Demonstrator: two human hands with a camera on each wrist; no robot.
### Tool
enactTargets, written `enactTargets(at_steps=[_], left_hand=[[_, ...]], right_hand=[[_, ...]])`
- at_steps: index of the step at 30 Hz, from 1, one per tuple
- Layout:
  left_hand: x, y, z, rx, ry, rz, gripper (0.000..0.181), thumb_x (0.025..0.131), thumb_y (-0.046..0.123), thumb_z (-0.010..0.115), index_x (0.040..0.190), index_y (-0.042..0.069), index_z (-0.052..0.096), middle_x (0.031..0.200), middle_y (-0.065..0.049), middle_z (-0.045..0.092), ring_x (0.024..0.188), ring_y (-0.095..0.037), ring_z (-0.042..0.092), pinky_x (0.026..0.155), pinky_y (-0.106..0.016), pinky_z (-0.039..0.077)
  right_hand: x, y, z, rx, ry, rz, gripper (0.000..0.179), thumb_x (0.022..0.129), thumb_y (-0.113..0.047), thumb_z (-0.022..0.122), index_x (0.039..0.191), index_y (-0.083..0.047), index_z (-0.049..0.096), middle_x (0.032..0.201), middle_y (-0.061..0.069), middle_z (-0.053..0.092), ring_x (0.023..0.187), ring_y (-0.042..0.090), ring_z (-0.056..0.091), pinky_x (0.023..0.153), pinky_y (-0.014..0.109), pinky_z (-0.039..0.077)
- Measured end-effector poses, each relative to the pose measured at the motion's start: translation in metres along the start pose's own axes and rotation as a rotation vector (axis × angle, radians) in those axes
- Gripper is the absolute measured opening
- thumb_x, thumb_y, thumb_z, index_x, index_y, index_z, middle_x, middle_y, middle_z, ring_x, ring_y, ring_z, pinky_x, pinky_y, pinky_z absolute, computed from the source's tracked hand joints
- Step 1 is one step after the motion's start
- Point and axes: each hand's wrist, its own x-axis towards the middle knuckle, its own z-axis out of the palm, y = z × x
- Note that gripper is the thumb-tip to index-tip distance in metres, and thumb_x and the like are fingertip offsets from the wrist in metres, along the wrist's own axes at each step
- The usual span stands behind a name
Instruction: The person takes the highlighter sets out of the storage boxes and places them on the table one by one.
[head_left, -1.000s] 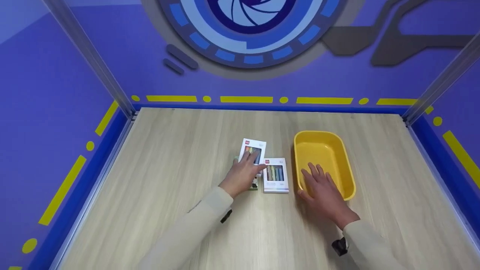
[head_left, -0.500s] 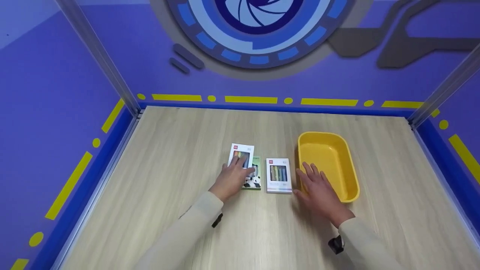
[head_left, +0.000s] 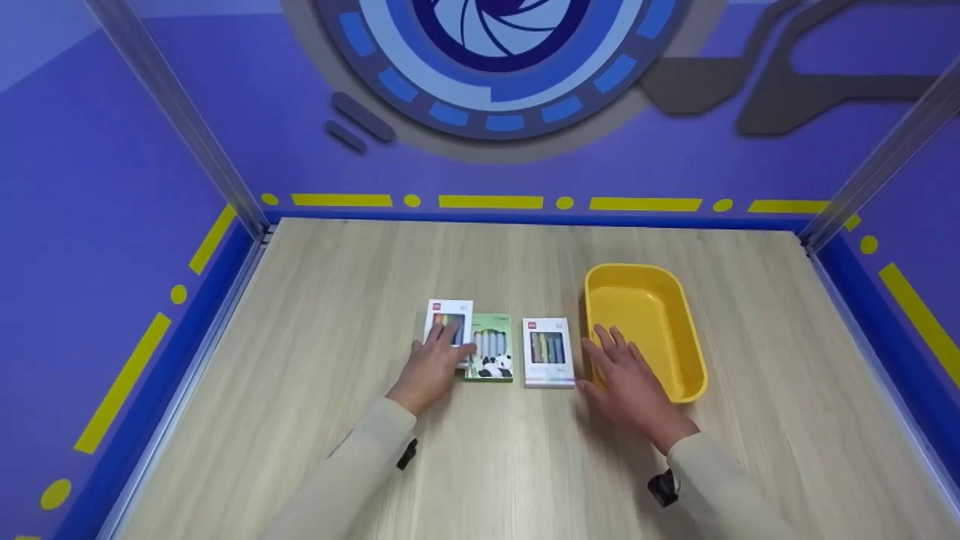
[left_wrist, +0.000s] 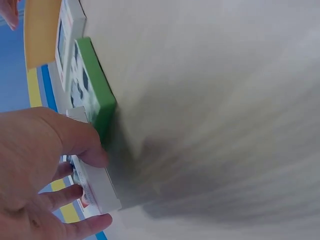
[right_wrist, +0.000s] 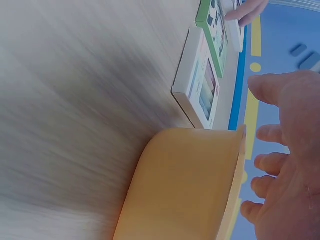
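Note:
My left hand (head_left: 429,371) holds a white box of crayons (head_left: 454,308) by its sides, thumb on the right edge and fingers on the left. In the left wrist view the thumb and fingers straddle that box, its lower end facing the camera. Right beside it lies a green crayon box (head_left: 489,324) with pandas on the front. Another white crayon box (head_left: 548,374), also windowed, lies a small gap further right. My right hand (head_left: 628,382), fingers spread, is over the near left rim of a yellow bin (head_left: 694,341) and grips nothing.
All of this is on a pale wooden table (head_left: 337,300). Blue printed panels (head_left: 247,135) enclose the back and both sides, with metal posts (head_left: 180,112) at the corners. The bin's inside shows no contents.
My left hand has moved the white crayon box leftward, from on top of the green box to beside it, uncovering the panda front. My right hand has stayed by the bin.

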Motion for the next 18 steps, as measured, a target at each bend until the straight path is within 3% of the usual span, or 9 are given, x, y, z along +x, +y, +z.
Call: enactTargets(at_steps=[11, 18], left_hand=[[-0.007, -0.015, 0.005, 0.005, 0.040, -0.001, 0.045, 0.095, 0.000, 0.051, 0.131, 0.024, 0.061, 0.153, -0.015, 0.038, 0.142, -0.041, 0.032, 0.096, -0.065, 0.044], [-0.013, -0.020, 0.007, -0.008, 0.007, -0.038, 0.045, 0.096, 0.000, 0.049, 0.130, 0.025, 0.062, 0.153, -0.014, 0.039, 0.143, -0.040, 0.031, 0.097, -0.068, 0.042]], right_hand=[[0.001, -0.007, -0.001, 0.021, -0.012, 0.016, 0.071, 0.090, -0.040, 0.066, 0.150, -0.016, 0.036, 0.163, 0.008, 0.017, 0.150, 0.033, 0.015, 0.121, 0.054, 0.013], [0.002, -0.013, -0.002, -0.002, -0.023, 0.013, 0.074, 0.090, -0.042, 0.064, 0.152, -0.016, 0.032, 0.164, 0.006, 0.015, 0.151, 0.032, 0.013, 0.121, 0.054, 0.015]])
